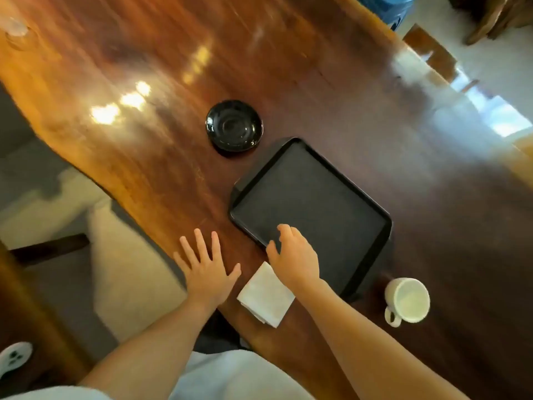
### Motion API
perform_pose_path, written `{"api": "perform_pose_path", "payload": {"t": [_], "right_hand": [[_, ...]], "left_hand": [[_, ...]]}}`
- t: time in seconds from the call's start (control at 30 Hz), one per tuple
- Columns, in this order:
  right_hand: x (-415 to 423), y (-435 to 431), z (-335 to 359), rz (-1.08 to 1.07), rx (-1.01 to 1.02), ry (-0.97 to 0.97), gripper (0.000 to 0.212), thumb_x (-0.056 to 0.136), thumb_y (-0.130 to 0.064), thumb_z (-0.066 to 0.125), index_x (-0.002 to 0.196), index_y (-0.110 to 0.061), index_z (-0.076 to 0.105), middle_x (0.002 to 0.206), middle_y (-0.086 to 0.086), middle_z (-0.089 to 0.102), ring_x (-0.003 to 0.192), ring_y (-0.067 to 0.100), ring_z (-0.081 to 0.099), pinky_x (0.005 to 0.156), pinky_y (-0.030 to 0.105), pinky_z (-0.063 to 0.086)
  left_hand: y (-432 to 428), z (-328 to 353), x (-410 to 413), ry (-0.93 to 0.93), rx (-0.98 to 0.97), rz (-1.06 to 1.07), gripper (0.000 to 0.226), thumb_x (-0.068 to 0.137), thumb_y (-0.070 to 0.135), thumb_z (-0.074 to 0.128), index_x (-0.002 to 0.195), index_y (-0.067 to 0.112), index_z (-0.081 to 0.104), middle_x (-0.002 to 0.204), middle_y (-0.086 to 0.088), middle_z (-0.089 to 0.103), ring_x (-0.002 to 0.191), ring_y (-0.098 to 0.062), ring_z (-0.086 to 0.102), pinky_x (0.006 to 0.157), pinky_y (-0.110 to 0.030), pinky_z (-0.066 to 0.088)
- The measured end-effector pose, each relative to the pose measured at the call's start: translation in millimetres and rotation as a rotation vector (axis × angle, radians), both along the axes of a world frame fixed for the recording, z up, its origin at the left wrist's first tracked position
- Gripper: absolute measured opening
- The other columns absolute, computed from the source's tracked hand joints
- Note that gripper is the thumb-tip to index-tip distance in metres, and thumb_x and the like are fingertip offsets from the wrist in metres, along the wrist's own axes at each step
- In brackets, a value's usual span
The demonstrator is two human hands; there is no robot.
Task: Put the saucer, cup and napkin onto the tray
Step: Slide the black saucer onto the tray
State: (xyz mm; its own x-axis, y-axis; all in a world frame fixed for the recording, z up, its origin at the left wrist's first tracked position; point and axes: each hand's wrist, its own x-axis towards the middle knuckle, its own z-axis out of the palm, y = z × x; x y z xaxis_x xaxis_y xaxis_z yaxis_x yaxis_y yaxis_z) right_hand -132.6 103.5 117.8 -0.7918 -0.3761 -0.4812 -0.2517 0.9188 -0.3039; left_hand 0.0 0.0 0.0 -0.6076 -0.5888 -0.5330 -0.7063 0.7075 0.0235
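Black saucer (234, 127), white cup (407, 300)

Counter (288, 67): polished reddish wood, glossy, visible grain, bright reflections. Tray (311, 203): black, matt, finely textured, plastic by its look; saucer (234, 125): black, glazed, high gloss. Cup (407, 300): white, smooth ceramic-like finish; napkin (266, 295): white, matt, folded paper or cloth.

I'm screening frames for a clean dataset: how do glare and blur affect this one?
Head view: bright window glare patches on the table, a washed-out haze at the right, motion blur toward the far edges; the saucer, tray, napkin and cup stay readable, as do both hands.
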Motion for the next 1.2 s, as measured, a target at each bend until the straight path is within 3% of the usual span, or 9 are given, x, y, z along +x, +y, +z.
{"api": "perform_pose_path", "payload": {"t": [0.17, 0.37, 0.47, 0.6, 0.7, 0.9, 1.0, 1.07, 1.2], "right_hand": [[-31, -35, -7, 0.001, -0.079, 0.016, 0.055, 0.102, -0.036, 0.051, 0.152, -0.019, 0.036, 0.143, 0.003, 0.056, 0.114, 0.020, 0.064, 0.084, 0.030, 0.053], [-63, -77, -19, -0.072, -0.193, -0.030, 0.056, 0.102, -0.036, 0.051, 0.152, -0.017, 0.035, 0.141, 0.004, 0.057, 0.121, 0.021, 0.059, 0.099, 0.039, 0.053], [-80, -97, -28, -0.137, -0.263, -0.064, 0.057, 0.101, -0.035, 0.053, 0.151, -0.014, 0.036, 0.122, 0.003, 0.063, 0.100, 0.021, 0.066, 0.086, 0.041, 0.058], [-100, -123, -35, -0.301, -0.322, -0.169, 0.057, 0.101, -0.031, 0.053, 0.152, -0.016, 0.032, 0.106, 0.001, 0.062, 0.077, 0.024, 0.072, 0.050, 0.040, 0.063], [-113, -142, -35, -0.455, -0.351, -0.264, 0.054, 0.102, -0.026, 0.050, 0.152, -0.013, 0.032, 0.093, -0.007, 0.057, 0.074, 0.025, 0.075, 0.048, 0.036, 0.062], [-138, -169, -42, -0.617, -0.387, -0.390, 0.040, 0.105, -0.018, 0.044, 0.142, -0.005, 0.038, 0.091, 0.000, 0.052, 0.062, 0.022, 0.074, 0.040, 0.026, 0.056], [-145, -183, -50, -0.660, -0.368, -0.444, 0.034, 0.106, -0.019, 0.044, 0.135, -0.002, 0.043, 0.112, 0.014, 0.062, 0.060, 0.026, 0.077, 0.042, 0.026, 0.056], [-149, -192, -55, -0.743, -0.362, -0.502, 0.037, 0.105, -0.017, 0.046, 0.139, -0.003, 0.042, 0.104, 0.015, 0.066, 0.062, 0.028, 0.078, 0.051, 0.029, 0.062], [-157, -201, -62, -0.845, -0.367, -0.565, 0.039, 0.104, -0.004, 0.043, 0.143, -0.005, 0.042, 0.120, 0.019, 0.066, 0.062, 0.027, 0.077, 0.037, 0.022, 0.053]], "left_hand": [[-1, -13, 0, 0.147, -0.043, 0.024, 0.109, 0.072, 0.070, 0.076, 0.157, 0.009, 0.046, 0.165, -0.029, 0.031, 0.151, -0.059, 0.023, 0.118, -0.072, 0.007], [5, -29, -1, 0.207, -0.074, 0.103, 0.093, 0.084, 0.068, 0.057, 0.158, 0.014, 0.043, 0.168, -0.025, 0.028, 0.155, -0.053, 0.017, 0.122, -0.071, 0.005], [6, -37, 1, 0.267, -0.108, 0.104, 0.088, 0.086, 0.069, 0.043, 0.156, 0.015, 0.042, 0.167, -0.025, 0.029, 0.155, -0.053, 0.018, 0.122, -0.071, 0.005], [7, -41, 1, 0.312, -0.132, 0.118, 0.087, 0.087, 0.069, 0.039, 0.155, 0.015, 0.044, 0.167, -0.024, 0.031, 0.154, -0.054, 0.021, 0.122, -0.071, 0.006], [8, -44, 2, 0.338, -0.157, 0.113, 0.085, 0.088, 0.068, 0.040, 0.155, 0.016, 0.043, 0.166, -0.025, 0.032, 0.153, -0.054, 0.022, 0.122, -0.071, 0.008], [7, -48, 3, 0.374, -0.192, 0.112, 0.084, 0.087, 0.068, 0.042, 0.155, 0.016, 0.042, 0.165, -0.025, 0.034, 0.153, -0.054, 0.023, 0.122, -0.071, 0.008], [8, -50, 4, 0.379, -0.204, 0.106, 0.084, 0.087, 0.068, 0.043, 0.154, 0.017, 0.041, 0.164, -0.025, 0.035, 0.152, -0.054, 0.025, 0.122, -0.071, 0.008], [8, -51, 5, 0.379, -0.207, 0.105, 0.084, 0.087, 0.068, 0.044, 0.154, 0.016, 0.043, 0.164, -0.025, 0.036, 0.152, -0.054, 0.026, 0.122, -0.071, 0.009], [8, -51, 4, 0.382, -0.212, 0.100, 0.084, 0.087, 0.067, 0.044, 0.153, 0.016, 0.044, 0.163, -0.026, 0.037, 0.151, -0.054, 0.026, 0.122, -0.071, 0.009]]}}
